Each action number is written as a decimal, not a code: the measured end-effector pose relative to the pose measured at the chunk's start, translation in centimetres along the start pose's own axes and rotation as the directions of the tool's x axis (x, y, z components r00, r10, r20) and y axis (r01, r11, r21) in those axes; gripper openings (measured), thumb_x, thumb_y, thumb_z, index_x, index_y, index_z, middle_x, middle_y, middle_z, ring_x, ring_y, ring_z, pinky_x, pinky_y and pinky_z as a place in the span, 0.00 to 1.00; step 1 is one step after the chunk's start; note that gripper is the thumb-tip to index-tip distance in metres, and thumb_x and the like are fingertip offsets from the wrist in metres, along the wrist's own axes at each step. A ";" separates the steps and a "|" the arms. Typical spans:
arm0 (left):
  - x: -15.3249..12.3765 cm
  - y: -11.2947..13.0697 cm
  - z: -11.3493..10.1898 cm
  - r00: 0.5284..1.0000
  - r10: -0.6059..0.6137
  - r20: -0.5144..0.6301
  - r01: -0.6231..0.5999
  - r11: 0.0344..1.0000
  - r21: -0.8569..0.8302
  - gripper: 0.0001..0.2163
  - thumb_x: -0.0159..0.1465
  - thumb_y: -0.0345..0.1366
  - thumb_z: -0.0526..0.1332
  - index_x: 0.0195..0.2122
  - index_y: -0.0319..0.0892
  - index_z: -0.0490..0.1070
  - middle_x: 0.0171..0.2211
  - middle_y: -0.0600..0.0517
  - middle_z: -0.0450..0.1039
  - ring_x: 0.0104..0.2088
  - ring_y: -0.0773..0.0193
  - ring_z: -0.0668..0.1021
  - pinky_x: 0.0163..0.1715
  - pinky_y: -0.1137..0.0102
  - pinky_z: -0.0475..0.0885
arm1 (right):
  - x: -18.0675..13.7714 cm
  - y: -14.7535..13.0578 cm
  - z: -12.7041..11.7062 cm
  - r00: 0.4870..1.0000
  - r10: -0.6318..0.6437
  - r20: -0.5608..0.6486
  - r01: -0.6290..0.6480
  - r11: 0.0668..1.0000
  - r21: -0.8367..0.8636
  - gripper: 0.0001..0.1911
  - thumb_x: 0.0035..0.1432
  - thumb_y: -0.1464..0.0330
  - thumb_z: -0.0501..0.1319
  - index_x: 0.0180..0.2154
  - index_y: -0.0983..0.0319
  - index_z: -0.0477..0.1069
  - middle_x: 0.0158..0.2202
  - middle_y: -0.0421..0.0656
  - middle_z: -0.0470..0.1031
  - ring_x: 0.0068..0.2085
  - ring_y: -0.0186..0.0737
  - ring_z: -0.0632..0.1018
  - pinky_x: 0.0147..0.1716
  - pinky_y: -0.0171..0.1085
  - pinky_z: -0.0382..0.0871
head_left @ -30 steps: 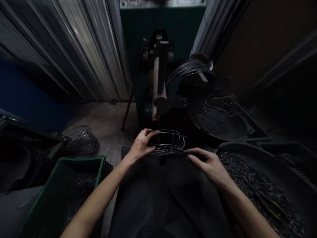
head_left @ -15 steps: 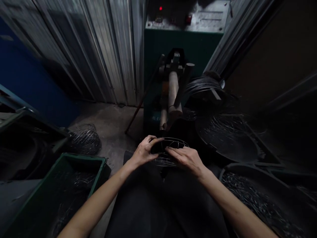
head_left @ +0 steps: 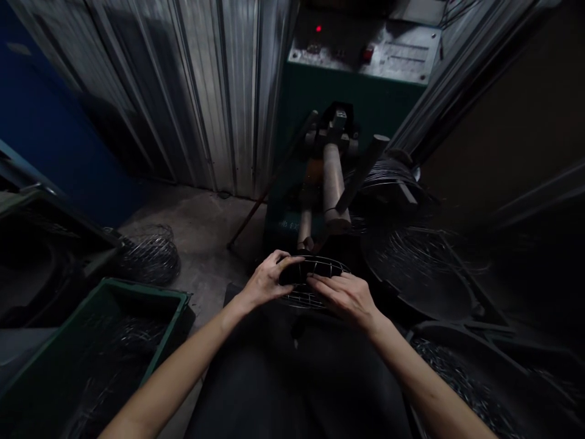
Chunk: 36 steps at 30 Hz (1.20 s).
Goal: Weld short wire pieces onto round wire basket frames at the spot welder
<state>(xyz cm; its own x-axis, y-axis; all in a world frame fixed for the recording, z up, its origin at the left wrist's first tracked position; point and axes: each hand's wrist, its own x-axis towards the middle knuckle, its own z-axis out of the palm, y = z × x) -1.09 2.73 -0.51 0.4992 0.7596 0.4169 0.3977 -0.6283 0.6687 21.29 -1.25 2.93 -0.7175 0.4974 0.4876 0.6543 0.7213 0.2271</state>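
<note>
Gripping a round wire cage [head_left: 329, 266], head view: left hand [head_left: 267, 280] curls over its near-left rim, fingers closed on the wire. Right hand [head_left: 346, 296] lies on top w/ fingers flat; can't tell if it clamps. Cage sits over the lap, just below the machine's rods [head_left: 333, 183].

Risk, imo: wire ends could prick fingertips, or fingers get nipped btwn cage & rod tips, being so close.

Cage is thin steel, a ribbed dome. Rods are smooth cylinders. Green machine [head_left: 347, 91] is painted & scuffed, the wall [head_left: 205, 91] corrugated sheet. Green crate [head_left: 146, 290] at left holds tangled wire.
</note>
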 end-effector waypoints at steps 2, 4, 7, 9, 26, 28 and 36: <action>0.2 -0.1 0.0 1.000 -0.007 0.000 0.007 1.000 -0.003 0.29 0.53 0.29 0.66 0.56 0.50 0.64 0.47 0.49 0.63 0.47 0.58 0.73 0.45 0.65 0.73 | -0.1 0.1 0.0 1.000 -0.005 -0.022 0.004 0.999 -0.033 0.13 0.60 0.76 0.57 0.45 0.61 0.73 0.44 0.40 0.79 0.30 0.29 0.76 0.28 0.33 0.63; 0.4 -0.3 0.0 1.000 -0.010 -0.001 0.010 1.000 -0.001 0.28 0.53 0.30 0.66 0.56 0.49 0.64 0.47 0.49 0.63 0.47 0.59 0.73 0.45 0.66 0.73 | -0.2 0.2 0.2 0.999 -0.012 -0.037 0.010 0.998 -0.060 0.13 0.60 0.75 0.57 0.45 0.60 0.73 0.45 0.40 0.79 0.29 0.29 0.76 0.28 0.34 0.62; 0.7 -0.7 0.2 1.000 0.009 -0.010 -0.008 1.000 0.011 0.29 0.53 0.30 0.67 0.56 0.49 0.63 0.47 0.49 0.63 0.46 0.59 0.73 0.44 0.66 0.73 | -0.3 0.5 0.7 0.998 -0.019 -0.058 0.013 0.995 -0.100 0.13 0.59 0.76 0.59 0.44 0.60 0.74 0.44 0.41 0.79 0.28 0.29 0.75 0.28 0.34 0.61; 0.9 -1.0 0.4 1.000 0.017 -0.014 -0.016 0.999 0.035 0.30 0.53 0.29 0.66 0.57 0.51 0.62 0.47 0.50 0.63 0.47 0.59 0.73 0.44 0.66 0.73 | -0.1 0.8 1.1 0.996 -0.027 -0.087 0.016 0.992 -0.123 0.12 0.58 0.76 0.59 0.43 0.60 0.74 0.44 0.40 0.79 0.26 0.28 0.73 0.28 0.33 0.61; 0.5 -3.2 0.0 0.997 0.045 -0.060 -0.042 0.998 0.046 0.36 0.55 0.30 0.65 0.63 0.51 0.51 0.56 0.46 0.59 0.57 0.55 0.66 0.57 0.57 0.64 | -0.5 0.3 1.7 0.991 0.057 -0.122 -0.077 0.983 -0.166 0.17 0.59 0.78 0.57 0.47 0.56 0.73 0.48 0.37 0.77 0.26 0.26 0.73 0.27 0.34 0.61; -0.2 -4.1 0.2 0.995 -0.013 -0.101 0.014 1.000 0.009 0.38 0.56 0.33 0.65 0.64 0.49 0.46 0.56 0.44 0.59 0.56 0.54 0.67 0.57 0.57 0.64 | -3.1 -0.9 0.2 0.962 0.235 -0.137 -0.248 0.965 -0.086 0.19 0.60 0.74 0.59 0.52 0.55 0.70 0.49 0.38 0.76 0.31 0.28 0.77 0.30 0.32 0.64; -1.9 -6.1 2.0 0.965 -0.094 -0.246 0.057 0.986 -0.155 0.35 0.53 0.33 0.67 0.61 0.48 0.52 0.49 0.47 0.67 0.50 0.59 0.73 0.51 0.61 0.70 | -26.2 -5.1 -3.9 0.018 0.974 0.226 -0.961 0.080 -0.266 0.13 0.46 0.59 0.59 0.30 0.58 0.76 0.29 0.46 0.80 0.30 0.52 0.80 0.29 0.43 0.73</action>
<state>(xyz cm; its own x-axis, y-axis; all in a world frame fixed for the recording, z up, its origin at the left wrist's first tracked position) -2.95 4.82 -6.61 0.2546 0.8335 0.4904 0.3013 -0.5502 0.7788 37.63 -19.82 -7.70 0.5701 0.8206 0.0394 0.8051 -0.5485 -0.2256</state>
